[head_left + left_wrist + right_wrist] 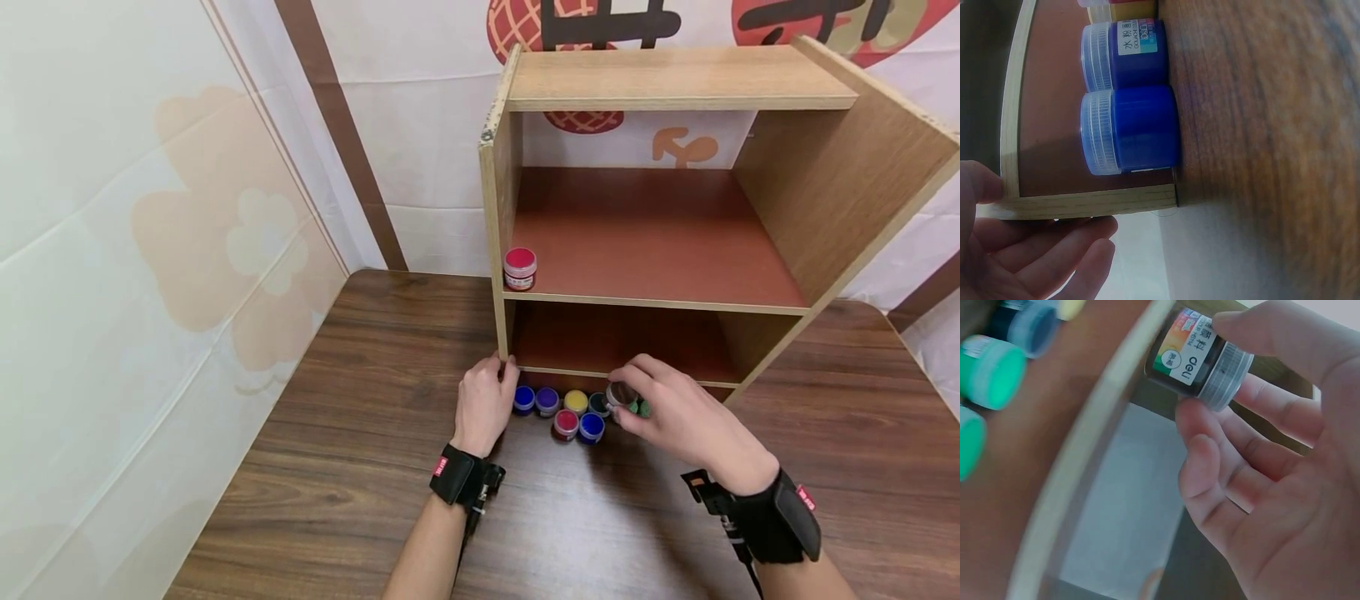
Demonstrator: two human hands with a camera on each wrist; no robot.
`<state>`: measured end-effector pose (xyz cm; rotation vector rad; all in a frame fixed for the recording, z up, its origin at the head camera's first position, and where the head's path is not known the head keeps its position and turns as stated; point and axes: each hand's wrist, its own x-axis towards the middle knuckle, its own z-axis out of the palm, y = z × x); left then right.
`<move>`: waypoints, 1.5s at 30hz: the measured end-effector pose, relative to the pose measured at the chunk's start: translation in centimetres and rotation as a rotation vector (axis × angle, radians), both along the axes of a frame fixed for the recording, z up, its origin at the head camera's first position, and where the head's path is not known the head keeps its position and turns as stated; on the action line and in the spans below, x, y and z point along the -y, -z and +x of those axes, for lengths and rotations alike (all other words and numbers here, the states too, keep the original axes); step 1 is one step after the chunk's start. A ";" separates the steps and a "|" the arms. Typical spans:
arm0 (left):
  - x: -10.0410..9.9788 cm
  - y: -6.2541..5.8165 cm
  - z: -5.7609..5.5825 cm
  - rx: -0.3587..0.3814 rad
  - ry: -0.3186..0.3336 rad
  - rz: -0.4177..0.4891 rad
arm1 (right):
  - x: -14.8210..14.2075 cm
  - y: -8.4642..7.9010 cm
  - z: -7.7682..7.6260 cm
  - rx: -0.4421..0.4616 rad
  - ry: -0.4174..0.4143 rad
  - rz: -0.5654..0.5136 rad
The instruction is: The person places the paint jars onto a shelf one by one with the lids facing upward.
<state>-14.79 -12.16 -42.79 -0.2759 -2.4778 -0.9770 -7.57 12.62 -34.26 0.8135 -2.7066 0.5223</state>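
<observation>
My right hand [678, 408] pinches a dark brown paint jar [1188, 347] by its clear lid, between thumb and fingers, near the lower front of the wooden shelf [660, 304]. With thumb and fingers on either side, my left hand [480, 404] holds the shelf's left panel near its bottom corner. Beside that hand stand a blue jar [1144, 128] and a purple jar [1138, 56]. Farther along are a yellow jar [576, 402], a dark teal jar [598, 404] and green jars [1004, 375], partly hidden by my right hand in the head view.
In front of that row stand a red jar [566, 425] and another blue jar [592, 428]. A pinkish-red jar [520, 269] sits at the left end of the middle board. The brown wood-grain table [337, 425] meets printed cloth walls [420, 150].
</observation>
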 end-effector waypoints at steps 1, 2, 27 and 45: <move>0.0 0.0 0.0 -0.005 -0.002 0.001 | 0.1 -0.4 -0.1 -0.013 -0.004 -0.002; 0.0 0.0 0.0 -0.011 -0.007 -0.001 | 0.1 -0.8 -0.2 -0.022 -0.009 -0.002; 0.0 0.1 0.1 0.007 -0.005 0.002 | 2.9 -9.1 -2.2 -0.274 -0.082 -0.077; 0.1 0.0 0.2 0.003 -0.006 -0.006 | 3.9 -9.9 -4.3 -0.223 0.029 -0.105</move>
